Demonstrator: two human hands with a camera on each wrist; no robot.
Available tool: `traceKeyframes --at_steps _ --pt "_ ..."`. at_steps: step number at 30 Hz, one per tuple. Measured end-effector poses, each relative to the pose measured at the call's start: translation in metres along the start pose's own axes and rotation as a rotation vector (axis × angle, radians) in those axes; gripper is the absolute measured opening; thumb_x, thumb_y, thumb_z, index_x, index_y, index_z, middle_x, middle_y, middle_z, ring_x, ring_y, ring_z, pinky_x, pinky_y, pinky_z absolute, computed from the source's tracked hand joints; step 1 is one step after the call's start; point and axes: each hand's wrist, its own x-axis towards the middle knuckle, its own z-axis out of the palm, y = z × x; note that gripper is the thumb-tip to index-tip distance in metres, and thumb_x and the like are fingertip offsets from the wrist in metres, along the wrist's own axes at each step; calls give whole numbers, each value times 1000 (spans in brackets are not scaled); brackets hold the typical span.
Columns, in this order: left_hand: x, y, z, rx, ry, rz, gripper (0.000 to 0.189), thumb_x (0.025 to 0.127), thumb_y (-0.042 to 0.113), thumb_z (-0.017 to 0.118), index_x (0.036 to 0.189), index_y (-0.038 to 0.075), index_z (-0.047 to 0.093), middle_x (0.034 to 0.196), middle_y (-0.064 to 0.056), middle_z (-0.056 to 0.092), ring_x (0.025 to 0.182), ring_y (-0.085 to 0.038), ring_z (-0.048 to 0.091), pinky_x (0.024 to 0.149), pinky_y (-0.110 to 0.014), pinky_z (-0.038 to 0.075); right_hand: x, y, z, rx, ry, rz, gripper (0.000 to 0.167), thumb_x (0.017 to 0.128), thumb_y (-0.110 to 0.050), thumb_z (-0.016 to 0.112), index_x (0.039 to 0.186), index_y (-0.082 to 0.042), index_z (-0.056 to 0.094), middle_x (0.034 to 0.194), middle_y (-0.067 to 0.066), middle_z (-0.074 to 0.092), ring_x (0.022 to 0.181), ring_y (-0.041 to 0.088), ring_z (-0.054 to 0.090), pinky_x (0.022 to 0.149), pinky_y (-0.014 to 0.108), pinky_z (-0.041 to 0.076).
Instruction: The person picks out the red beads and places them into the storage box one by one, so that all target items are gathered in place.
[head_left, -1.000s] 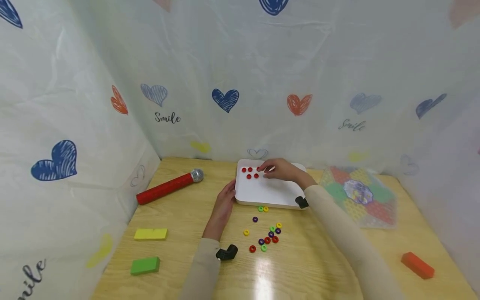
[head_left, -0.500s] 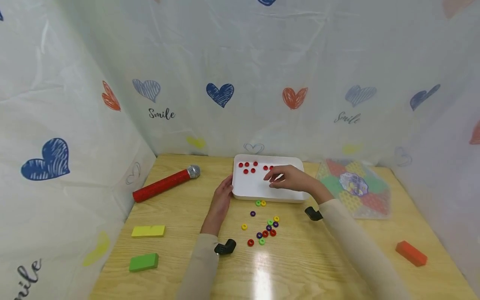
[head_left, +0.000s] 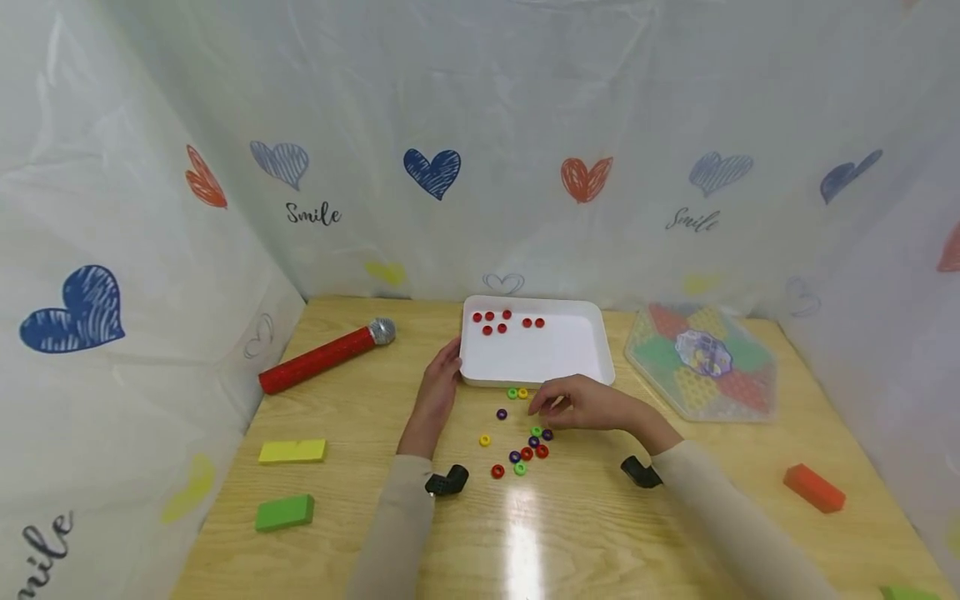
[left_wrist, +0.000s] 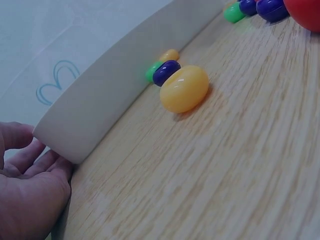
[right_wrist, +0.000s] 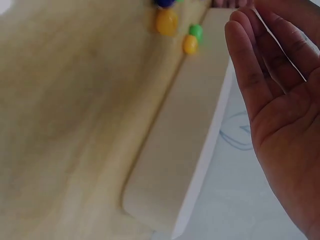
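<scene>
A white tray (head_left: 536, 346) lies at the back of the table, with several red ring beads (head_left: 507, 315) at its upper left. My left hand (head_left: 437, 390) holds the tray's left edge; in the left wrist view its thumb meets the rim and its fingers lie low against the wall. In front of the tray, my right hand (head_left: 588, 403) hovers over the loose beads, fingers loosely bent and nothing seen between them. Below it are green, purple and red beads (head_left: 542, 451). A yellow bead (left_wrist: 185, 89) lies near the tray in the left wrist view.
A red toy microphone (head_left: 322, 358) lies left, above a yellow block (head_left: 292, 451) and a green block (head_left: 285, 512). At right are a clear hexagonal case (head_left: 701, 362) with coloured sections and a red block (head_left: 814, 487). A printed sheet hangs behind.
My right hand has left the red beads in the tray and come back toward me, over the loose beads. My left hand stays at the tray edge. The head view has shifted slightly.
</scene>
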Motion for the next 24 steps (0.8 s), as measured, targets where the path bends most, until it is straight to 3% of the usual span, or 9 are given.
traceKeyframes --at_steps 6,11,19,24 --pt "1 3 2 5 -1 6 47 101 3 37 147 6 38 154 -12 33 143 -20 29 118 -36 23 -16 6 18 23 -27 17 18 92 -12 65 110 -13 69 109 0 66 100 12 65 85 25 55" --pt "2 4 1 -5 -3 19 46 101 2 38 147 5 38 155 -13 32 143 -22 28 118 -37 22 -23 10 32 50 2 1 17 92 -12 65 108 -15 69 108 -2 67 99 9 64 84 25 56" --pt "1 2 -1 -22 -10 11 45 102 4 37 147 4 37 154 -13 32 143 -22 28 119 -36 22 -30 9 51 -93 74 -42 18 90 -12 68 105 -19 70 103 -7 66 92 6 61 79 24 54" --pt "-1 1 0 -21 -4 9 45 102 3 36 147 4 37 154 -14 32 144 -23 27 119 -36 21 -33 10 61 -84 90 -36 16 89 -13 69 104 -20 70 104 -8 65 95 4 61 81 23 54"
